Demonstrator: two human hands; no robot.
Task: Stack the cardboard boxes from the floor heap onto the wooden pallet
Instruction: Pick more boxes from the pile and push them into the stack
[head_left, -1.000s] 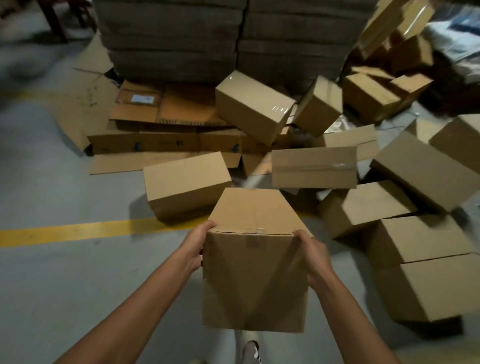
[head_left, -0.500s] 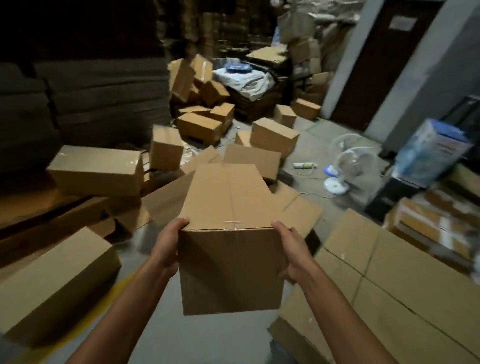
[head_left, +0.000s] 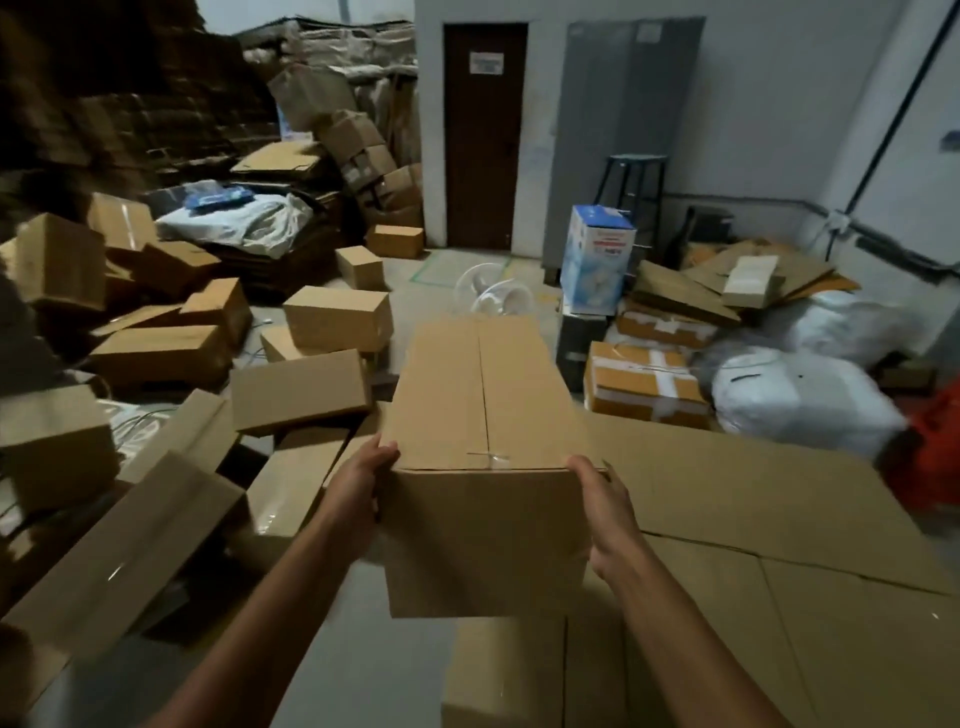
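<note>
One cardboard box (head_left: 483, 540) is off the floor, held in mid-air in front of the person. Its long axis points away and its taped seam faces up. The left hand (head_left: 358, 486) and right hand (head_left: 605, 501) clamp its near end, one on each side wall, with a thumb lying at each near top corner. The fingers run along the side walls out of sight, so I cannot tell whether they are spread or pressed together.

The walls stay flat under the squeeze and the arms reach well out, so the box is probably light, perhaps empty. Cardboard like this is stiff at edges and corners and gives way mid-panel. The plain card should offer fair friction, while the tape strip is slicker. A side clamp relies on that friction alone. Hooking under the bottom edge near the corners would be the surer hold for setting it down.

Wide flattened cardboard sheets (head_left: 779, 519) spread below and to the right of the box. The pallet may lie under them, but no wood shows. To the left, the heap of boxes (head_left: 301, 389) lies tumbled on the grey floor (head_left: 363, 649). A white fan (head_left: 493, 291) stands just past the box's far end.
</note>
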